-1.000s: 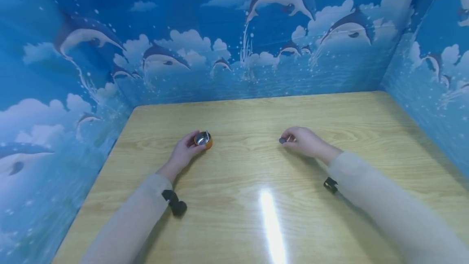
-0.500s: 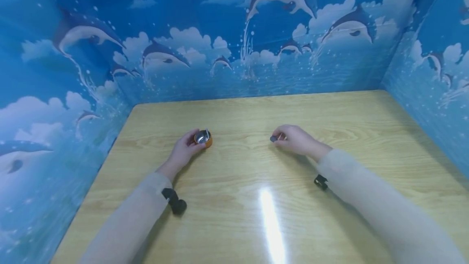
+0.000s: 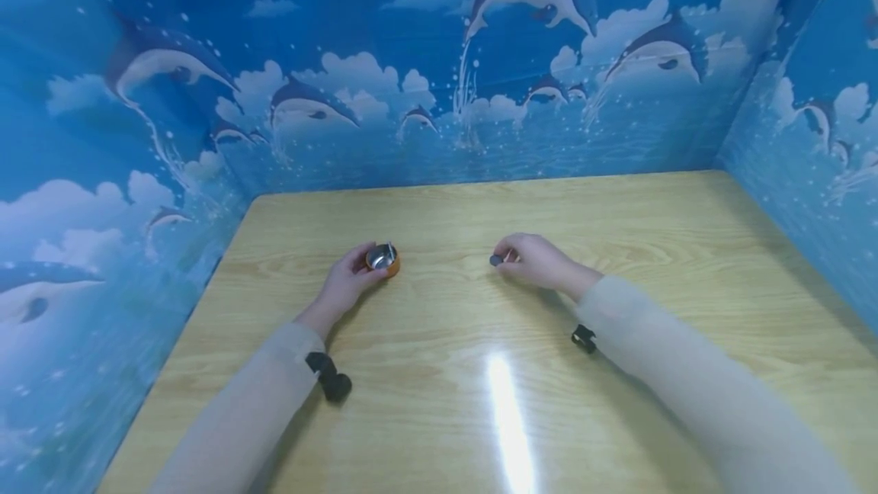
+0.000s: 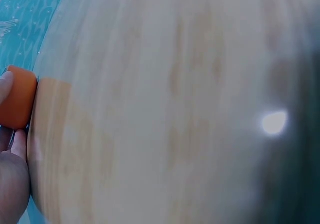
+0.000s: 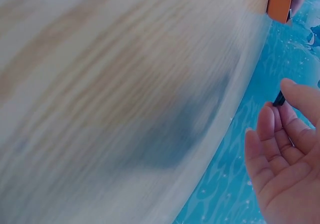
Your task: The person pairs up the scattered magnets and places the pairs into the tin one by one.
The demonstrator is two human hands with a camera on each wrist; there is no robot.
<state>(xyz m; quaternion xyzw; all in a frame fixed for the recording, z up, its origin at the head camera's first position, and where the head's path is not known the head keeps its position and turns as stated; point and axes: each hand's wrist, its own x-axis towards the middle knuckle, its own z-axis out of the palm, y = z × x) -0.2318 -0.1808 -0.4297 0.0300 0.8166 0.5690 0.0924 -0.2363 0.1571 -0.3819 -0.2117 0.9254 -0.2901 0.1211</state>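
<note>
My left hand grips a small round orange bowl, fingers on its far side and thumb along the near side. The bowl has a shiny metal inside, and a thin pale bar shows at its rim. In the left wrist view its smooth orange wall sits upright on the table, the thumb partly over it. To the right, my right hand pinches a small dark flat round piece between thumb and fingertips, held just above the table. Edge-on in the right wrist view, the piece looks thin and black; its kind cannot be made out.
A light wood table lies under both hands. Blue dolphin-print curtain rises along its back edge and at both sides. Black camera straps sit at both sleeves. A bright lamp reflection streaks the table's near part.
My right hand has moved steadily left with the dark round piece, closer to the bowl. The left hand and the orange bowl have stayed in place.
</note>
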